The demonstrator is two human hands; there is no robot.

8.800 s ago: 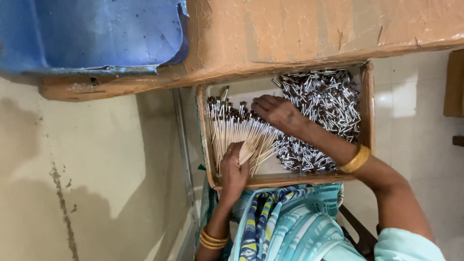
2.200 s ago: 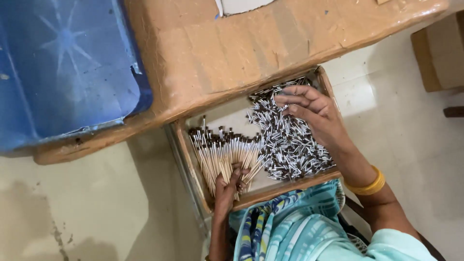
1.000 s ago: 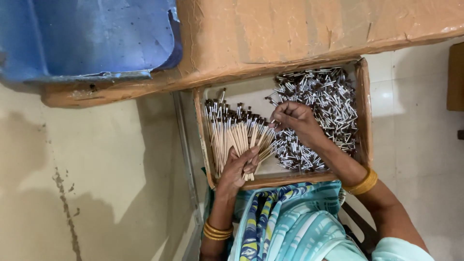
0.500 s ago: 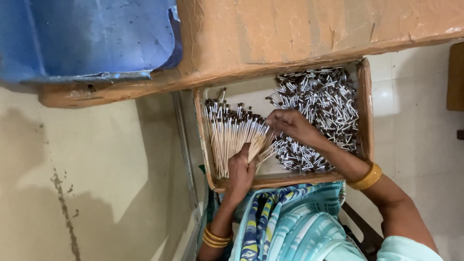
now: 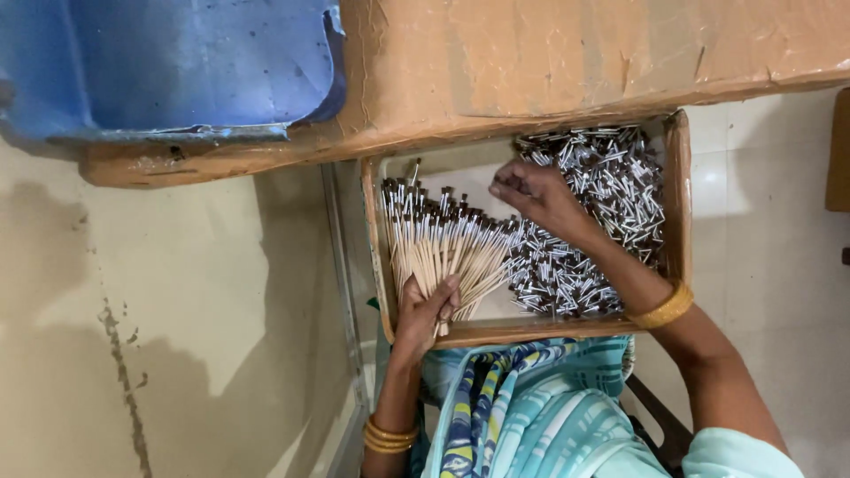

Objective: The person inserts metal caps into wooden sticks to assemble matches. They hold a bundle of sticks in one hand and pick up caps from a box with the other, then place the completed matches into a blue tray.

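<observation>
Wooden sticks [image 5: 443, 257] stay gripped in left hand [image 5: 425, 310]; right hand [image 5: 531, 190], seemingly pinched shut, has lifted.

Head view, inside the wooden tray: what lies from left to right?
Fanned bundle of wooden-handled brushes gripped by the left hand → right hand → loose heap of small silver metal ferrules → tray's right wooden wall.

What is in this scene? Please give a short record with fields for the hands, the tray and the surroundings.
left hand: left hand grips a fanned bundle of wooden sticks with dark tips
right hand: right hand pinches at the pile of small metal pieces
tray: shallow wooden tray holds both
above: brown worktop, blue plastic sheet
wrists: gold bangles
</observation>
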